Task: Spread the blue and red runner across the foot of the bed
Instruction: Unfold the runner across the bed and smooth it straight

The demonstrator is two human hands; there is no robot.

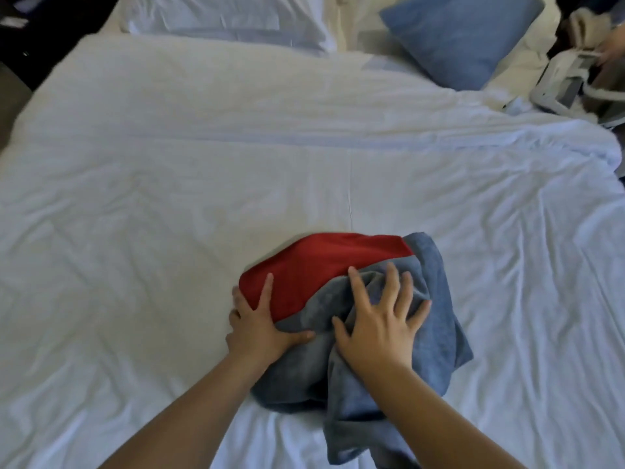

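Observation:
The blue and red runner (324, 262) lies bunched in a heap on the white duvet (169, 198), near the foot of the bed and a little right of centre. Its red side faces up at the far left of the heap; grey-blue folds trail toward me. My left hand (260, 319) grips the heap's left edge, thumb on top and fingers tucked under the red part. My right hand (382, 319) rests flat on the blue folds with its fingers spread apart.
A blue pillow (463, 35) leans at the head of the bed on the right, and a white pillow (223, 18) lies at the head on the left. At the far right edge, another person's hand (612, 49) touches pale items beside the bed.

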